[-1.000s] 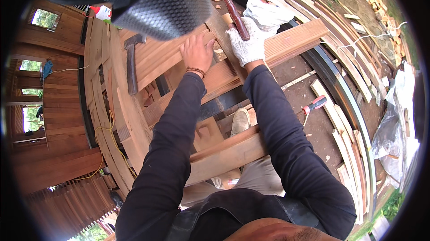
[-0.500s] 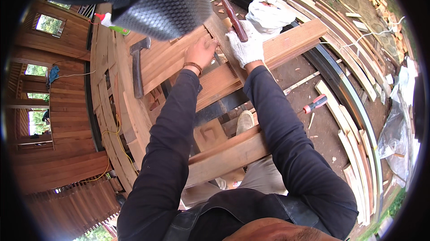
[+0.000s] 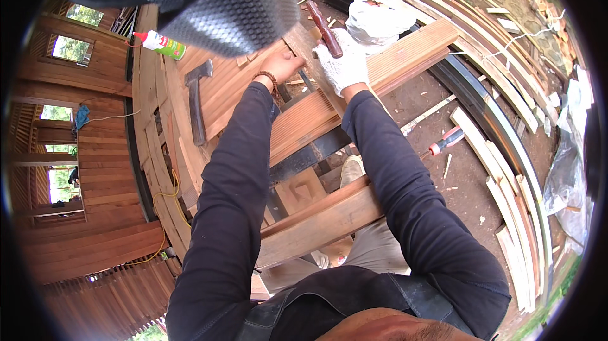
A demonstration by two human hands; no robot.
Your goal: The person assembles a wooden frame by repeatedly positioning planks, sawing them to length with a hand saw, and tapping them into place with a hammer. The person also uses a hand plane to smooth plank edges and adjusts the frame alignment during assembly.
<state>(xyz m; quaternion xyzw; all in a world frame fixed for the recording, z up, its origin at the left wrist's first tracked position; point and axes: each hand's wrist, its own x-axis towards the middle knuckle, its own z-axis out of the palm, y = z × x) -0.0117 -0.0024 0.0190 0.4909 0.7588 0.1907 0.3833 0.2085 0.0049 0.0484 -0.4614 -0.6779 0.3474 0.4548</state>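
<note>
Gloved right grip (image 3: 345, 65) closed round red-brown handle (image 3: 324, 27) by narrow plank (image 3: 305, 43), left grip (image 3: 278, 66) half-curled at board (image 3: 235, 95) edge, hold unclear; hatchet-like tool (image 3: 196, 107) and bottle (image 3: 166, 46) sit left, white bag (image 3: 379, 19) upper right, dark flap (image 3: 231, 15) blocks top view.

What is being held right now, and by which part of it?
The gloved right hand holds a red-brown tool handle by the end nearer the wrist. Whether the bare left hand grips anything cannot be told.

Wooden planks (image 3: 170, 91) side by side — dark-handled hatchet (image 3: 197, 112) on them, red-tipped bottle (image 3: 164, 46) nearby
</note>
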